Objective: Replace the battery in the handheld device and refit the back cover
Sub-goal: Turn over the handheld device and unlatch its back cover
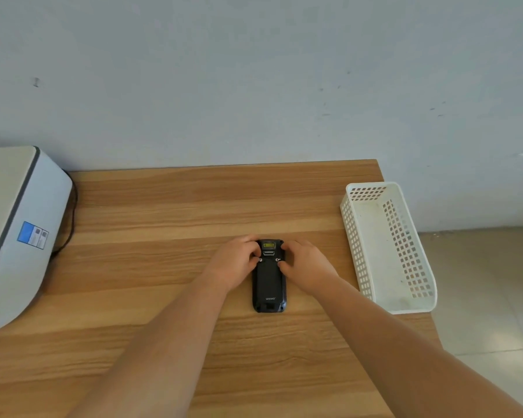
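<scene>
Wood-grain tabletop (163,206) runs up to a pale grey wall, and near its middle lies the device (269,276), black, face down, its long axis pointing away from the person. Its back cover (269,282) is on, with two small round latches (260,260) showing at the upper corners of the cover, one on each side. Lying flat like this, the device is braced by the tabletop, so both hands can work the latches at once.

Left hand (234,260) is curled against the device's left edge, its thumb tip at the left latch; right hand (307,265) mirrors it on the right edge, thumb at the right latch. Neither hand lifts anything: the fingers wrap the sides to steady the body while the thumbs press or turn. Whether the latches are being locked or released cannot be told, nor whether the battery inside is the new one.

A white basket (405,309) stands empty at the right edge, near the right forearm. A grey printer (18,206) sits at the far left, well apart from the work.
</scene>
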`<move>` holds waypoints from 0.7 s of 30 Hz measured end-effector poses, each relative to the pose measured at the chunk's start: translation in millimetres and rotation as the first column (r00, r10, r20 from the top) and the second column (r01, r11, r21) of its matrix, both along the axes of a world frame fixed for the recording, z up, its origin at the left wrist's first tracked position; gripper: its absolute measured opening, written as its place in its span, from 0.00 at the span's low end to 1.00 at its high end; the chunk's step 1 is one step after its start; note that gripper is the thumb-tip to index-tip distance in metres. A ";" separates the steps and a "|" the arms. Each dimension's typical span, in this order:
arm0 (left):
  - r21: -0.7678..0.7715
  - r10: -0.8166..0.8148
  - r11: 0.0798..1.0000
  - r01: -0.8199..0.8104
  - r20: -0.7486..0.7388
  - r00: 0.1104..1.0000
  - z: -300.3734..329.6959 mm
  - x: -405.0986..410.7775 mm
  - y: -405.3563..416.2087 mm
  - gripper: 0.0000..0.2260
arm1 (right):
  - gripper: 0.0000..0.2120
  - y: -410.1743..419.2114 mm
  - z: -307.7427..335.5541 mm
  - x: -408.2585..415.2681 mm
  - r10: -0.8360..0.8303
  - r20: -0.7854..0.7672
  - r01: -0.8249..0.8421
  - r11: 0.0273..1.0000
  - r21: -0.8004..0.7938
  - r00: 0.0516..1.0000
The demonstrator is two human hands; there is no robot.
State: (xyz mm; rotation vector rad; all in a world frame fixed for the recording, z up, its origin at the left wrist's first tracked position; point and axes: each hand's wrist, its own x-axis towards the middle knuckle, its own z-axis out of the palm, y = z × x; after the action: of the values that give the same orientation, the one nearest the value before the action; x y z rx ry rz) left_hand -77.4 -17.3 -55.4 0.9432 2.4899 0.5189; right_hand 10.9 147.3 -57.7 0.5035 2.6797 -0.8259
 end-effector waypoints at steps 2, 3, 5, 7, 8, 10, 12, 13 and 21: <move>-0.004 -0.042 0.999 0.042 -0.007 0.999 0.1 -1.4 0.2 0.07 | 0.20 1.1 -1.9 -1.2 0.004 -0.005 -0.004 1.000 0.003 1.000; -0.011 -0.064 0.998 0.064 -0.011 0.998 -0.3 -2.5 0.3 0.07 | 0.20 1.4 -2.9 -1.7 0.006 -0.008 -0.006 1.000 0.004 1.000; -0.026 -0.100 0.995 0.100 -0.021 0.995 -0.5 -5.2 0.2 0.08 | 0.20 1.5 -4.4 -2.7 0.008 -0.014 -0.008 1.000 0.009 1.000; -0.038 -0.132 0.991 0.131 -0.043 0.990 -1.0 -7.5 0.2 0.08 | 0.21 1.3 -5.3 -3.7 0.006 -0.018 -0.006 1.000 0.004 1.000; -0.042 -0.144 0.989 0.142 -0.054 0.988 -1.4 -8.1 0.3 0.08 | 0.21 1.0 -5.5 -4.0 0.005 -0.023 -0.005 1.000 0.004 1.000; -0.055 -0.163 0.986 0.159 -0.069 0.984 -2.8 -9.3 1.4 0.08 | 0.21 0.6 -6.2 -4.5 -0.003 -0.032 0.003 1.000 0.002 0.999; -0.070 -0.183 0.981 0.178 -0.076 0.980 -4.5 -11.1 2.5 0.07 | 0.21 0.8 -6.8 -4.2 -0.006 -0.040 0.006 1.000 0.000 0.999; -0.079 -0.198 0.978 0.191 -0.080 0.977 -5.2 -12.1 3.1 0.07 | 0.21 0.9 -7.2 -3.8 -0.004 -0.043 0.004 1.000 0.001 0.999; -0.084 -0.224 0.973 0.216 -0.100 0.969 -8.5 -13.7 1.8 0.06 | 0.19 5.1 -10.5 -1.3 0.036 -0.089 -0.035 0.999 0.007 0.995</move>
State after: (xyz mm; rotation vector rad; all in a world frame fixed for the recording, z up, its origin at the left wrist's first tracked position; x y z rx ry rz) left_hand -91.1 -15.5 -63.9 1.2297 2.4385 0.3103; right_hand 9.7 152.4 -68.2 0.4285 2.7646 -0.8504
